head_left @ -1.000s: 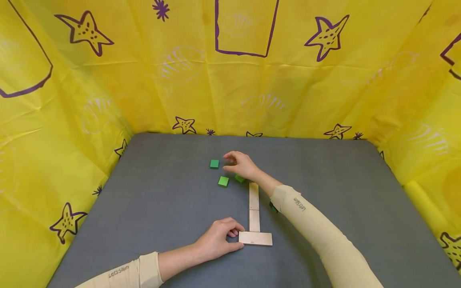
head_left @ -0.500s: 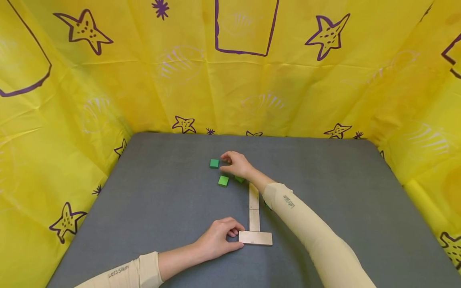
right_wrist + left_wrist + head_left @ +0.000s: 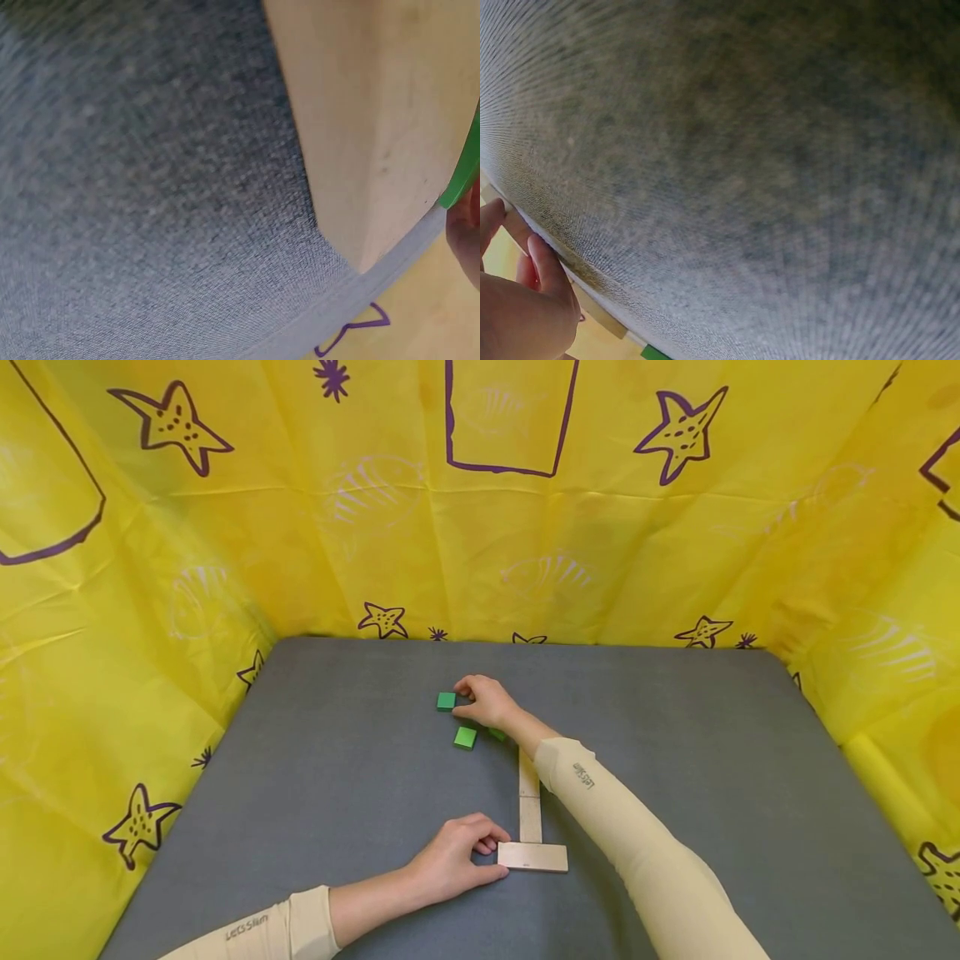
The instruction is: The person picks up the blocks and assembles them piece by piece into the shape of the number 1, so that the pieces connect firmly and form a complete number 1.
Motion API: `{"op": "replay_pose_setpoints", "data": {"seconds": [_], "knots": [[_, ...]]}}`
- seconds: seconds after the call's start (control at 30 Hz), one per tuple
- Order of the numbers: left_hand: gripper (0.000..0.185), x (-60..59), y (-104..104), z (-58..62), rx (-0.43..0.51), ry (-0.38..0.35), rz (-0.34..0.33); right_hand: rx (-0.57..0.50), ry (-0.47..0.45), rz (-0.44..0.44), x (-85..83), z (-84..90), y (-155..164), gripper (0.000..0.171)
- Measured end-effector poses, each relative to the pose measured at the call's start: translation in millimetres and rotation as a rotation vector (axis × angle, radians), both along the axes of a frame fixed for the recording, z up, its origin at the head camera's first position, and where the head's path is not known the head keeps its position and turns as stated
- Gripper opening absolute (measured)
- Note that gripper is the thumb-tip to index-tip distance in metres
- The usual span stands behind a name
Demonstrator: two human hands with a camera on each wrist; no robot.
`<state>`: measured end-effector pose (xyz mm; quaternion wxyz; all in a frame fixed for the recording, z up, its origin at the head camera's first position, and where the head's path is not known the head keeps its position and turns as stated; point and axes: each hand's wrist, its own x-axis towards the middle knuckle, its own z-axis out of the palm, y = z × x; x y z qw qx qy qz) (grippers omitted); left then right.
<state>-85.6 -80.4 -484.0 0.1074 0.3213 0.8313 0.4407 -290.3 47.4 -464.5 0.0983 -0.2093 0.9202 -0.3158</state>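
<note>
Both sleeves carry small dark lettering, apparently "Let's Slim", on the left forearm (image 3: pixel 247 926) and the right forearm (image 3: pixel 582 774).

Right hand (image 3: pixel 486 702): far centre of the grey mat (image 3: pixel 315 777), fingers curled toward the far green block (image 3: pixel 446 701), fingertips at its right edge. Whether the block is actually pinched, I cannot tell. A second green block (image 3: pixel 465 737) lies just near-left of the hand; a third (image 3: pixel 497 734) is partly hidden under the wrist.

Left hand (image 3: pixel 453 856): near centre, fingers curled, thumb and fingertips touching the left end of the crosswise wooden plank (image 3: pixel 532 857). Two narrow planks (image 3: pixel 529 802) run end to end from it toward the far side.

Backdrop: yellow sheet (image 3: pixel 225 527) with purple starfish.
</note>
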Motion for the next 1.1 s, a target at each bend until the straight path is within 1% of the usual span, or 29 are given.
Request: {"op": "replay_pose_setpoints", "data": {"seconds": [0.17, 0.4, 0.7, 1.1], "knots": [[0.026, 0.1, 0.0, -0.1, 0.0, 0.003, -0.002, 0.024, 0.022, 0.01, -1.0, -1.4, -2.4, 0.039], [0.026, 0.0, 0.7, 0.3, -0.001, -0.01, -0.006, 0.034, 0.017, -0.01, -0.7, -3.0, -3.8, 0.037], [0.026, 0.3, 1.3, 1.9, 0.006, -0.018, -0.009, 0.051, 0.058, -0.012, -0.3, -4.0, -3.3, 0.032], [0.026, -0.7, 0.2, 1.7, -0.004, -0.006, -0.003, 0.022, 0.07, -0.007, 2.4, -1.2, 0.4, 0.032]]}}
